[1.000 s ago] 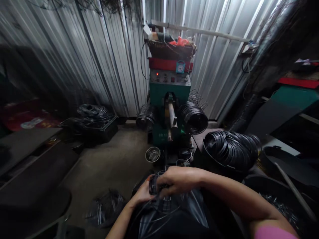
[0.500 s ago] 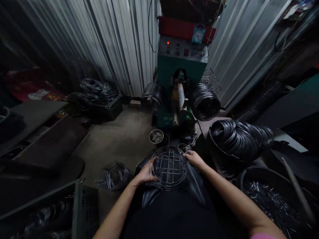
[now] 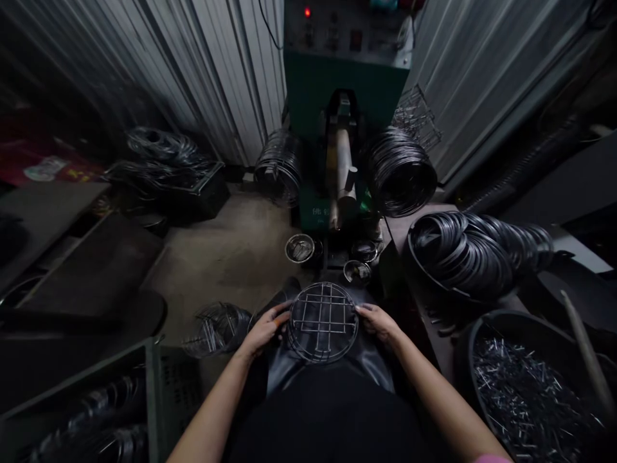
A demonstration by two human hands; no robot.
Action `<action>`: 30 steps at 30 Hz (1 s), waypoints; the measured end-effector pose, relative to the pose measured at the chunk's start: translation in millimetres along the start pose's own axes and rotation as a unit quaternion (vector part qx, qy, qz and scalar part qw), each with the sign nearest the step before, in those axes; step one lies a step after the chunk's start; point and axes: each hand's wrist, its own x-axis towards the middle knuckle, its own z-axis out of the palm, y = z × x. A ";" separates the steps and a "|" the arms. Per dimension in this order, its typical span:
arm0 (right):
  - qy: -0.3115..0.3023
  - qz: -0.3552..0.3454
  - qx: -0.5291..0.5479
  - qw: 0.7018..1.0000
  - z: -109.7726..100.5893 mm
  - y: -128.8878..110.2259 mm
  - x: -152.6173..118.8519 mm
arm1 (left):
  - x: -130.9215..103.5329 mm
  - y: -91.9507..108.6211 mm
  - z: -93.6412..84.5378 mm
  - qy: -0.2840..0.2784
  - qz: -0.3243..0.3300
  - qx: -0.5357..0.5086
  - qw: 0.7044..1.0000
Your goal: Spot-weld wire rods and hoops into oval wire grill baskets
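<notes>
A round wire rack (image 3: 324, 321), with a ring rim and crossed bars, rests level over my dark-covered lap. At its right rim, my right hand (image 3: 378, 321) pinches the wire between thumb and fingers. My left hand (image 3: 264, 331) is at the opposite side, fingers curled with the tips at the left rim. A faint thin wire arc shows near the left hand; what it belongs to is unclear. Just ahead stands a green machine (image 3: 313, 128) with a pale horizontal cylinder (image 3: 344, 157) and a red light on its panel.
Wire ring coils (image 3: 402, 170) hang at the machine's right, more rings (image 3: 278, 167) at its left. Small bowls (image 3: 299, 248) sit below. At right are a basin of rings (image 3: 463, 254) and a tub of short metal pieces (image 3: 525, 392). A green crate (image 3: 153, 386) stands at lower left.
The view has tilted down toward the machine's base. My left hand has shifted left to the rack's edge. The right hand stays at the right rim, and the rack looks flatter.
</notes>
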 end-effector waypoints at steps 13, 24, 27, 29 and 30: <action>0.076 -0.119 -0.049 0.989 2.1 16.7 13.4 | 27.6 -5.8 1.3 0.034 0.076 0.251 0.964; 0.066 -0.182 -0.198 0.961 -6.3 4.5 14.5 | 31.1 0.5 -18.8 -0.074 0.090 0.330 0.937; 0.029 -0.151 -0.193 0.969 -7.9 5.8 12.7 | 28.4 15.3 -28.9 -0.142 0.091 0.333 0.928; 0.010 -0.134 -0.182 0.974 -7.1 8.7 8.8 | 22.5 22.3 -29.5 -0.170 0.089 0.360 0.913; 0.011 -0.134 -0.180 0.974 -6.1 10.2 6.3 | 18.6 24.2 -27.2 -0.171 0.086 0.382 0.904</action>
